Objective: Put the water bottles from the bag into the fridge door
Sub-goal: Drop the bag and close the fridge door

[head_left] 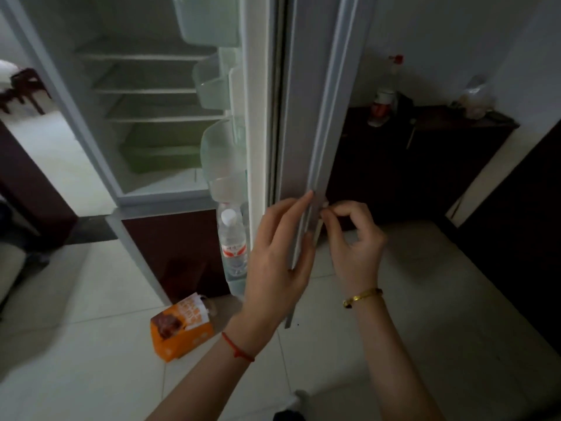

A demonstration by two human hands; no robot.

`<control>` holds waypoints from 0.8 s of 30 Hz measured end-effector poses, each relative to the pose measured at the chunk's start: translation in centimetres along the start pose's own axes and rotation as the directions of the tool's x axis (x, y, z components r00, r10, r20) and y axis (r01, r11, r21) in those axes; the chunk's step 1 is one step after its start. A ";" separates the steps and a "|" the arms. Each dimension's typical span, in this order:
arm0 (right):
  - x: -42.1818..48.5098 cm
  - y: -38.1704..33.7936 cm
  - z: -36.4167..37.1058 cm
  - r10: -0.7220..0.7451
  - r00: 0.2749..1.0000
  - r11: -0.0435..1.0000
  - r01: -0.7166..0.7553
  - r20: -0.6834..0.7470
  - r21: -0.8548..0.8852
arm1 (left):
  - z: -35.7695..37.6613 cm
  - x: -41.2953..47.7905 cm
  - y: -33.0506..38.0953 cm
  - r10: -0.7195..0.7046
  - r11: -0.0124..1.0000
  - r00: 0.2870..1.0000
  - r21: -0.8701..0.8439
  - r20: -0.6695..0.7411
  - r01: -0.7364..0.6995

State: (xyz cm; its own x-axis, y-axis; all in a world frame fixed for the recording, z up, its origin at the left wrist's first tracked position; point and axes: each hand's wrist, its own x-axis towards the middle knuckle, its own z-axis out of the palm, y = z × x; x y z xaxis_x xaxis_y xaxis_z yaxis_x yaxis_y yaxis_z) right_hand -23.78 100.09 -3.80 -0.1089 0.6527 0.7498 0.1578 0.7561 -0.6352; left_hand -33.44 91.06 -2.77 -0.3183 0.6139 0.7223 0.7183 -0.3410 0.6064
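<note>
At the outer edge of the open fridge door (315, 117), both hands meet low down, one on each side of the edge. The left hand (279, 253) lies on the inner side with fingers stretched long and nearly straight, the tip of the forefinger touching the edge; its grip is wide and holds nothing, only resting against the door. A red string (238, 347) circles that wrist. The right hand (355, 238) is on the outer side of the door, fingers curled inward and thumb pinched toward them against the grey strip of the edge; its grip is narrow, closed on the door edge itself. A gold bangle (362, 297) sits on that wrist. Both forearms reach up from the bottom of the view.

On the inner side of the door, the lowest door shelf (235, 282) holds one water bottle (233, 238), upright, white cap on top, just left of the left hand. The door shelves above it look bare, as do the shelves inside the fridge. Below the door, an orange bag (180, 326) lies on the tiled floor (394, 299), tipped on its side. Right of the door, a dark cabinet (425, 153) carries a few blurred bottles.
</note>
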 end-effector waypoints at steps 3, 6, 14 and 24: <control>-0.9 -1.7 2.3 -0.006 0.998 1.000 0.006 0.055 0.011 | -2.0 -1.1 -0.8 -0.065 0.997 0.994 0.029 -0.084 0.068; -1.3 -3.4 4.8 -0.044 0.984 0.997 0.033 0.173 0.070 | -4.2 -1.8 -1.9 -0.103 0.992 0.983 0.053 -0.155 0.112; -1.2 -5.7 13.0 -0.125 0.885 0.989 0.076 0.447 0.127 | -9.7 -2.1 -4.6 -0.213 0.953 0.921 0.139 -0.327 0.270; 0.4 -7.4 21.9 -0.237 0.742 0.971 0.156 0.627 0.182 | -16.0 0.4 -10.8 -0.281 0.884 0.857 0.232 -0.432 0.407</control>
State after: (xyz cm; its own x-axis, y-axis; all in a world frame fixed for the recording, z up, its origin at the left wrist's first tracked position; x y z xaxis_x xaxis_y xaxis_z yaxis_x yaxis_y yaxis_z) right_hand -46.46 95.83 -2.81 -0.7337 0.3360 0.5906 -0.0422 0.8449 -0.5332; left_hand -51.23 83.60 -3.69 -0.7420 0.3142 0.5922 0.6488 0.1138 0.7524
